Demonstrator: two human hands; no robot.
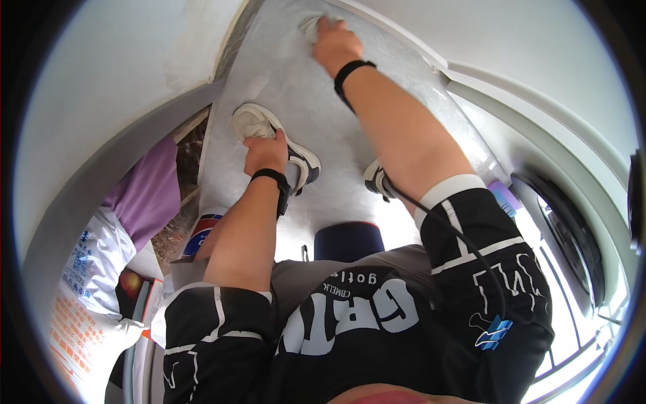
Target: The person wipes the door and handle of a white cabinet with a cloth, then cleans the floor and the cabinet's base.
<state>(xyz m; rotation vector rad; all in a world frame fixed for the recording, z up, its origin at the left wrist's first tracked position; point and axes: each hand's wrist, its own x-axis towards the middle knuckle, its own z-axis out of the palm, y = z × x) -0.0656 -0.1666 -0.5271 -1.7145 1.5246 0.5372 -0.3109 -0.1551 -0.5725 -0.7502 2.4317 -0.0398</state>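
My right hand (337, 43) reaches far forward at the top of the view, its fingers closed on a whitish cloth or wipe (310, 28) that lies against the grey floor (323, 101). Some of the cloth is hidden under the fingers. Lower and to the left, my left hand (267, 151) is on a white shoe (252, 120) on my foot, near the laces; whether it grips the shoe or only rests there is unclear. My other shoe (374, 178) shows partly beside my right forearm. Each wrist wears a black band.
On the left are a purple cloth (151, 192), white plastic bags (103, 257) with writing and a red fruit (131, 284). A printed container (204, 230) stands near my left forearm. White panels flank the floor; a round black-rimmed door (565, 242) is at right. A dark blue object (348, 241) is between my legs.
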